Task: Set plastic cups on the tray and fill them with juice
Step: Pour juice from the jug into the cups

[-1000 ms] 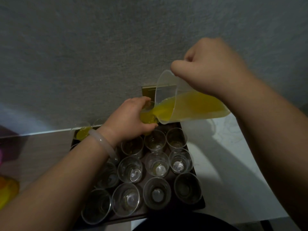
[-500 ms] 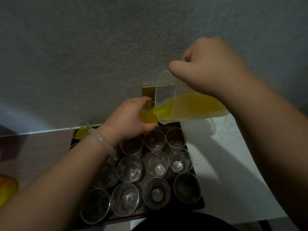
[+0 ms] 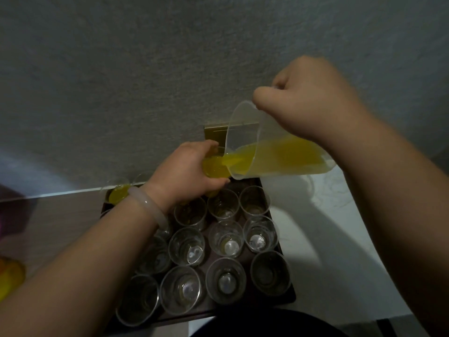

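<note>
- Left hand [image 3: 184,171]: fingers and thumb curled round a clear plastic cup [image 3: 215,167], which it holds above the tray's far edge.
- Held cup: tilted slightly, with yellow juice [image 3: 286,155] inside.
- Right hand [image 3: 308,105]: closed in a fist at the handle side of a clear jug [image 3: 245,132]. The handle itself is hidden under the fingers.
- Jug: tipped steeply, spout at the held cup's rim, juice running across into it.
- Tray [image 3: 291,296]: dark, resting on the bench [image 3: 328,239].
- Empty cups [image 3: 226,280]: clear, upright, in close rows across the tray.
- Filled cup [image 3: 119,193]: holds juice and stands at the tray's far left corner.
- Bracelet [image 3: 150,205]: pale, on the left wrist.
</note>
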Demonstrator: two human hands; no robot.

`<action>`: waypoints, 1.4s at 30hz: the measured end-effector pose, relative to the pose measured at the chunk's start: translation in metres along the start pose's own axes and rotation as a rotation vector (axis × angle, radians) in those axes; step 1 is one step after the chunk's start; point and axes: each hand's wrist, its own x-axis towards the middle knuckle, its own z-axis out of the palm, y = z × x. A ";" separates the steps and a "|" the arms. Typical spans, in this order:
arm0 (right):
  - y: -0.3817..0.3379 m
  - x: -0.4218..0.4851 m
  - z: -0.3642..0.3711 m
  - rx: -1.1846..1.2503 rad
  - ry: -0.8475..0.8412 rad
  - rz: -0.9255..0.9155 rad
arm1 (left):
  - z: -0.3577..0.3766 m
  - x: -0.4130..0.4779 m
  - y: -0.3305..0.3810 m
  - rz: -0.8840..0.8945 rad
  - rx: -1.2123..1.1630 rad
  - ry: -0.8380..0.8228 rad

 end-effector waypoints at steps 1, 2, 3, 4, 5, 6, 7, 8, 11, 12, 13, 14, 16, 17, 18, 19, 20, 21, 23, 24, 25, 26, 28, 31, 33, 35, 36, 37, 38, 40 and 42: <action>0.003 -0.001 0.001 0.025 0.011 0.018 | -0.001 0.000 0.001 -0.005 -0.006 0.010; 0.007 -0.002 0.001 0.060 0.023 0.039 | -0.002 0.000 0.002 -0.011 -0.019 0.023; 0.011 -0.003 0.002 0.106 0.037 0.061 | -0.002 0.000 0.004 -0.017 -0.035 0.035; 0.015 -0.005 0.003 0.159 0.051 0.088 | -0.003 0.000 0.005 -0.022 -0.051 0.043; 0.020 -0.007 0.004 0.217 0.071 0.114 | -0.004 0.000 0.006 -0.027 -0.066 0.049; 0.023 -0.010 0.005 0.288 0.090 0.145 | -0.004 0.000 0.008 -0.034 -0.080 0.052; 0.028 -0.012 0.006 0.361 0.121 0.182 | -0.004 0.000 0.009 -0.043 -0.095 0.053; 0.033 -0.015 0.007 0.432 0.160 0.224 | -0.004 0.000 0.010 -0.051 -0.111 0.055; 0.053 -0.022 0.009 0.509 0.234 0.340 | 0.000 0.003 0.010 -0.071 -0.150 0.053; 0.060 -0.025 0.008 0.516 0.245 0.359 | 0.002 0.004 0.010 -0.072 -0.155 0.052; 0.066 -0.028 0.008 0.557 0.275 0.388 | 0.003 0.005 0.010 -0.071 -0.155 0.050; 0.070 -0.031 0.007 0.634 0.311 0.429 | 0.005 0.007 0.011 -0.069 -0.153 0.041; 0.077 -0.036 0.005 0.755 0.369 0.499 | 0.007 0.009 0.014 -0.064 -0.147 0.007; 0.080 -0.039 0.005 0.759 0.383 0.512 | 0.007 0.011 0.016 -0.059 -0.141 -0.009; 0.082 -0.042 0.004 0.752 0.391 0.523 | 0.008 0.013 0.017 -0.053 -0.134 -0.016; 0.084 -0.046 0.004 0.746 0.400 0.535 | 0.008 0.016 0.019 -0.046 -0.125 -0.017; 0.087 -0.049 0.005 0.738 0.408 0.541 | 0.009 0.019 0.020 -0.039 -0.118 -0.013; 0.089 -0.052 0.006 0.727 0.407 0.541 | 0.009 0.022 0.021 -0.034 -0.115 -0.012; 0.094 -0.058 0.009 0.718 0.381 0.544 | 0.009 0.028 0.023 -0.025 -0.101 -0.021; 0.095 -0.061 0.009 0.718 0.365 0.544 | 0.009 0.031 0.024 -0.020 -0.089 -0.028; 0.096 -0.064 0.008 0.708 0.351 0.537 | 0.009 0.034 0.024 -0.016 -0.077 -0.037; 0.097 -0.065 0.008 0.684 0.338 0.526 | 0.010 0.036 0.024 -0.015 -0.068 -0.052; 0.099 -0.066 0.008 0.668 0.351 0.506 | 0.014 0.040 0.024 -0.011 -0.050 -0.089; 0.108 -0.066 0.013 0.671 0.451 0.518 | 0.021 0.044 0.023 0.010 -0.015 -0.149; 0.112 -0.066 0.018 0.598 0.420 0.514 | 0.024 0.048 0.023 0.034 0.012 -0.188; 0.113 -0.067 0.021 0.635 0.420 0.551 | 0.028 0.052 0.023 0.053 0.039 -0.245; 0.113 -0.068 0.023 0.672 0.434 0.569 | 0.030 0.053 0.022 0.057 0.050 -0.276; 0.112 -0.069 0.024 0.692 0.434 0.576 | 0.033 0.055 0.021 0.058 0.058 -0.302; 0.111 -0.069 0.026 0.712 0.436 0.581 | 0.035 0.057 0.019 0.059 0.065 -0.321; 0.111 -0.070 0.028 0.732 0.434 0.566 | 0.039 0.060 0.017 0.066 0.079 -0.347; 0.114 -0.071 0.031 0.658 0.421 0.522 | 0.042 0.063 0.016 0.078 0.103 -0.368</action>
